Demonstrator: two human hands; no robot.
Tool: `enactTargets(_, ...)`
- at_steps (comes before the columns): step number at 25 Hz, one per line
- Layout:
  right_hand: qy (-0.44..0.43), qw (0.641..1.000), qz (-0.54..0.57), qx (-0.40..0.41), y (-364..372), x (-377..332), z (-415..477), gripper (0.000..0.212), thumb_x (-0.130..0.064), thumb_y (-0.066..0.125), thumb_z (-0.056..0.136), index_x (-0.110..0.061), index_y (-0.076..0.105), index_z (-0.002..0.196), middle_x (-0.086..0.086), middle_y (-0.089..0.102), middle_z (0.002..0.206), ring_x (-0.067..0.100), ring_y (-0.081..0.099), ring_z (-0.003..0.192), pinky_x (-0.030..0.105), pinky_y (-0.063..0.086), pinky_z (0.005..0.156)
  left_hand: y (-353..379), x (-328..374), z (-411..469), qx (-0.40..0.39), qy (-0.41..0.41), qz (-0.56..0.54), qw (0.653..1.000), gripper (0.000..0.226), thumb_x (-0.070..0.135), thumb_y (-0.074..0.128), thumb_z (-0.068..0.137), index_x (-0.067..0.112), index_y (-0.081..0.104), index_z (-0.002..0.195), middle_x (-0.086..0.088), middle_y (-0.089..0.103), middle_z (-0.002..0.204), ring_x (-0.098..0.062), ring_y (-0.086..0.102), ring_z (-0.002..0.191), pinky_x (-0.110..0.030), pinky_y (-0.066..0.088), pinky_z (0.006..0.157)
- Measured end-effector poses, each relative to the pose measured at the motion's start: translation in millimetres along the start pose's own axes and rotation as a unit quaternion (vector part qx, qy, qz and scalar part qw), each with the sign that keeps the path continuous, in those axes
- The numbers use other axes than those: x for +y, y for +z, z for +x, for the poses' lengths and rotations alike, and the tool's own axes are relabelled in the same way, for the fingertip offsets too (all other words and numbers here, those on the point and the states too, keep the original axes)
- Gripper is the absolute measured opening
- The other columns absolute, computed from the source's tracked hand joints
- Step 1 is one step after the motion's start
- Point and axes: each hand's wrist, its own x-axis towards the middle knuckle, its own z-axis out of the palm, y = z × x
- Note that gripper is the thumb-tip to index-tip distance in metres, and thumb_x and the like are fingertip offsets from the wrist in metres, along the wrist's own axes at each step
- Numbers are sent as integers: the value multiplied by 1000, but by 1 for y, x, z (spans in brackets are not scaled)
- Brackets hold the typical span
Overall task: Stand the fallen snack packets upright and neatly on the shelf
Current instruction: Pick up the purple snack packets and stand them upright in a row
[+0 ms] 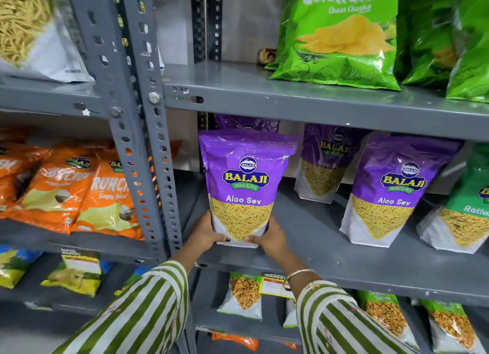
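A purple Balaji Aloo Sev packet (244, 184) stands upright at the left front of the grey middle shelf (344, 263). My left hand (207, 232) grips its lower left corner and my right hand (270, 237) grips its lower right corner. Another purple Aloo Sev packet (391, 192) stands upright to the right, near the front. A third one (326, 163) stands further back between them. Part of one more purple packet (247, 123) shows behind the held one.
A green Ratlami packet (465, 208) stands at the far right. Green Crunchem bags (341, 36) fill the shelf above. Orange chip bags (79, 192) lie in the left bay. A perforated grey upright (156, 152) stands just left of my left hand. Smaller packets (243, 295) stand on the shelf below.
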Motion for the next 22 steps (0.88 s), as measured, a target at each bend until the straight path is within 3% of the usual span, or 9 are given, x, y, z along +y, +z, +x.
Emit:
enactTargets(10,6,1000,16,-5,2,0,3,77,-9,84,61,-9,45,128,12,58,130,29,52,121,39,44,101,-3,6,-6,3,-10,19,1000,72,3,81,59,6,46,122,-13,58,129,-28,55,115,-35,46,94)
enactTargets(14,16,1000,20,-14,-4,-1,-6,91,-12,83,64,-9,31,138,11,49,138,30,45,129,38,40,104,-5,11,-21,-20,-5,27,999,81,6,79,64,8,33,131,-12,50,137,-28,47,123,-34,42,95)
enactTargets(17,24,999,2,31,-33,5,-15,102,-17,82,66,-8,18,145,12,34,149,28,35,137,35,33,109,-7,10,-35,23,76,-41,996,108,15,81,64,17,9,145,-8,29,152,-25,30,138,-39,30,111)
enactTargets(19,26,994,-40,97,-63,14,-20,103,-24,84,63,-7,22,144,15,31,150,30,30,138,37,28,112,-1,9,-42,135,176,49,974,104,37,74,69,14,8,146,-10,15,156,-25,16,144,-41,20,118)
enactTargets(22,54,963,-120,234,-118,29,-32,100,-34,85,57,-2,32,136,24,38,138,39,31,130,43,25,110,29,23,-50,198,300,244,901,86,67,31,80,5,23,138,-18,22,148,-34,21,138,-37,8,116)
